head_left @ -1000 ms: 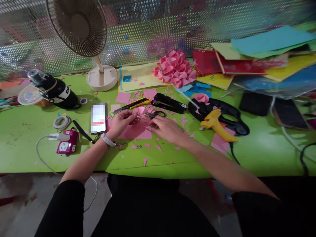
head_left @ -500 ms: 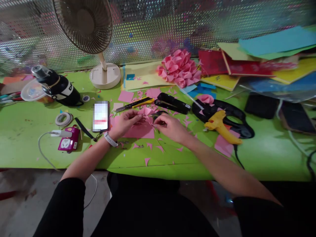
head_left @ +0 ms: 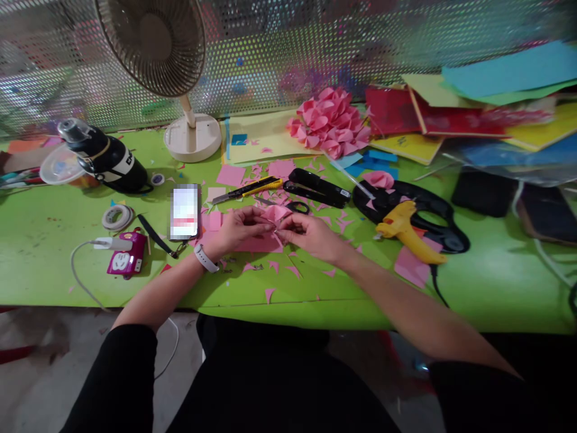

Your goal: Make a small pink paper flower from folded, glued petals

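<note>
My left hand (head_left: pixel 237 229) and my right hand (head_left: pixel 311 234) meet over the green table (head_left: pixel 54 264), both pinching a small folded pink paper piece (head_left: pixel 276 213). Under them lies a flat pink paper sheet (head_left: pixel 256 243). Black-handled scissors (head_left: pixel 292 207) rest just behind my right hand. A yellow utility knife (head_left: pixel 249 189) lies behind my left hand. A white watch is on my left wrist.
A fan (head_left: pixel 167 66) stands at the back, with a black bottle (head_left: pixel 106 157), tape roll (head_left: pixel 116 216) and phone (head_left: pixel 184 211) to the left. Right of my hands lie a black stapler (head_left: pixel 318 186), a yellow glue gun (head_left: pixel 408 232), a pink paper flower ball (head_left: pixel 330 122) and stacked coloured sheets (head_left: pixel 487 108). Pink scraps litter the table.
My right hand left the scissors on the table and came to the pink paper piece. Both hands now pinch it together, slightly lifted.
</note>
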Tool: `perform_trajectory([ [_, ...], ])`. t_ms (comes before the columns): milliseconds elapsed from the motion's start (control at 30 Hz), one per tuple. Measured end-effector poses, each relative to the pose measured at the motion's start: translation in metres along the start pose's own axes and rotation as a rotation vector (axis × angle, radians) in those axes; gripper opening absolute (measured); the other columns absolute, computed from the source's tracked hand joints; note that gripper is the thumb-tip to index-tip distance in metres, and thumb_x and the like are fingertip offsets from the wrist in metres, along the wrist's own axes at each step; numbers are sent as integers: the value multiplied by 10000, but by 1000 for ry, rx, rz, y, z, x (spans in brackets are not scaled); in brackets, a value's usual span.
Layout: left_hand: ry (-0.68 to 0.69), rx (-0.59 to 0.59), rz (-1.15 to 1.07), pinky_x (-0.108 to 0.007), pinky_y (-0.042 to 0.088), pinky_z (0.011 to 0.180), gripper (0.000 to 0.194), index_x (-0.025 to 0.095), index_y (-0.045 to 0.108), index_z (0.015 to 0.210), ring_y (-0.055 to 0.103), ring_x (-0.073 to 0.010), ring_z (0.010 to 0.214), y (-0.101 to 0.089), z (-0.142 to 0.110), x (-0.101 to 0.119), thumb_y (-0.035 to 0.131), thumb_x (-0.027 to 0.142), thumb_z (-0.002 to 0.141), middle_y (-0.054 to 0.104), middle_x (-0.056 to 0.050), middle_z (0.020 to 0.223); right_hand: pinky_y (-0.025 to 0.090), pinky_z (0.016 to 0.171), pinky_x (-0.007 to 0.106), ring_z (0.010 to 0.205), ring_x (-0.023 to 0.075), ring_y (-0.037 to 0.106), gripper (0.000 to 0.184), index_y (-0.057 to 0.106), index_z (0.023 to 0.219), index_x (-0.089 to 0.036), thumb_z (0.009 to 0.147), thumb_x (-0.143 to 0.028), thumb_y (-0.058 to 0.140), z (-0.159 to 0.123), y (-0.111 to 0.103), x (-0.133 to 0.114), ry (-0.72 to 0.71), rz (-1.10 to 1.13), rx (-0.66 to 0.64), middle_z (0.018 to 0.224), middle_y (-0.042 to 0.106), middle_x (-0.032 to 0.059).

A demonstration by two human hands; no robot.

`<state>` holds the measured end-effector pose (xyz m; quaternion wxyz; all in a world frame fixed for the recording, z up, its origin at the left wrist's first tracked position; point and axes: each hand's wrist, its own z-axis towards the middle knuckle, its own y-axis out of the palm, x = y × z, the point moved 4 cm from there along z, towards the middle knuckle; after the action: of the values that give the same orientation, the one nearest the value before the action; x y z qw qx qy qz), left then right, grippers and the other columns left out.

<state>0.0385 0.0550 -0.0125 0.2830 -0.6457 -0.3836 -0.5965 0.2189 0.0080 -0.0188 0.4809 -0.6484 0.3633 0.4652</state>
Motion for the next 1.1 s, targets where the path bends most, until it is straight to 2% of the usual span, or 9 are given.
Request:
perform_trajectory([
  [267, 11, 32, -15, -222, 571, 646, 351, 130, 660, 898, 674, -89, 669, 0, 0, 1, 847, 354, 703, 705, -30, 822, 575, 668, 348, 756, 168, 661, 313, 686, 1032, -195, 902, -477, 649, -2, 3, -2, 11, 59, -39, 910, 711, 59],
  [367, 12, 76, -1, -225, 579, 645, 304, 139, 653, 878, 661, -81, 649, -2, -1, 2, 827, 342, 734, 697, -24, 823, 569, 621, 328, 738, 165, 656, 358, 689, 1053, -197, 870, -505, 687, -4, 5, -5, 7, 37, -41, 920, 715, 65],
  [567, -22, 108, -22, -243, 601, 668, 294, 147, 655, 887, 696, -105, 685, -4, 1, -3, 831, 330, 739, 716, -30, 824, 491, 483, 287, 581, 140, 574, 282, 688, 868, -210, 881, -489, 651, -6, 7, -10, -47, -34, 69, 745, 678, 33],
  [767, -16, 128, -74, -248, 606, 661, 337, 148, 657, 906, 715, -124, 707, -2, 0, -2, 819, 404, 758, 732, -44, 841, 450, 454, 286, 536, 143, 561, 166, 670, 848, -213, 895, -361, 611, -11, 6, -20, -110, -128, 144, 709, 677, 30],
  [933, 46, 119, 52, -234, 578, 649, 357, 148, 678, 885, 689, -114, 711, 1, -2, -2, 777, 477, 789, 722, -48, 844, 448, 481, 292, 532, 141, 544, 115, 656, 827, -230, 886, -317, 609, -19, 1, -26, -212, -244, 244, 680, 669, 11],
  [1100, 175, 171, 337, -224, 472, 552, 309, 156, 668, 817, 602, -101, 595, -5, -3, 7, 677, 458, 885, 683, -37, 717, 457, 467, 286, 534, 140, 564, 127, 673, 835, -231, 894, -331, 619, -17, 1, -22, -172, -190, 190, 685, 678, 15],
])
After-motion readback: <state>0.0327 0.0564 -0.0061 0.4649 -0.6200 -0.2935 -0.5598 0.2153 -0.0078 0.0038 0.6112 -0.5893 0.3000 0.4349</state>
